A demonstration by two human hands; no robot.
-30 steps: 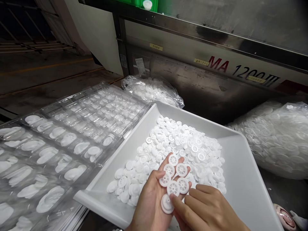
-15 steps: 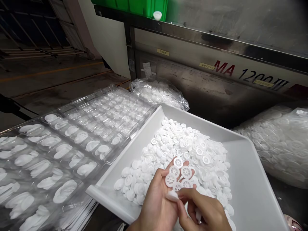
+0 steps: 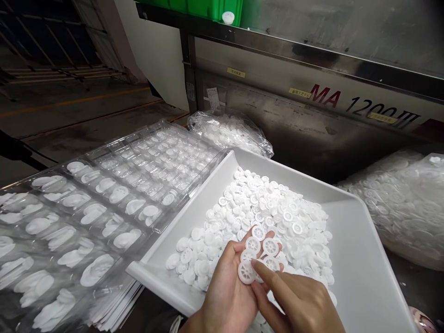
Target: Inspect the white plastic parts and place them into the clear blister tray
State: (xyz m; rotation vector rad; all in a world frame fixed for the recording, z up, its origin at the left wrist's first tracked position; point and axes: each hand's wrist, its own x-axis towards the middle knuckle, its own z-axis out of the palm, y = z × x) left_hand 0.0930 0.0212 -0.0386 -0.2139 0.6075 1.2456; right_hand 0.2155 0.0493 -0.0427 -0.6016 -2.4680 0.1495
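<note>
My left hand (image 3: 231, 291) is cupped palm up over the grey scoop-shaped tray (image 3: 357, 240), and several white spoked plastic discs (image 3: 270, 247) lie across its palm and fingers. From the right, my right hand (image 3: 294, 296) reaches over it. Its index finger and thumb close at the edge of a nearer spoked disc (image 3: 245, 273) on the left palm; its other fingers are curled and partly hidden. Beneath and behind both hands, a heap of similar white discs (image 3: 284, 199) fills the middle of the tray.
On the left, a clear blister tray (image 3: 169, 213) has white discs in its nearer pockets, with stacked sheets (image 3: 116, 307) below. Bags of discs stand behind (image 3: 236, 134) and at right (image 3: 412, 208). A green crate (image 3: 208, 10) rests on the machine ledge.
The disc between my right fingers was tilted on edge over the left palm; now it lies flat there with the others. My right index finger has straightened over it.
</note>
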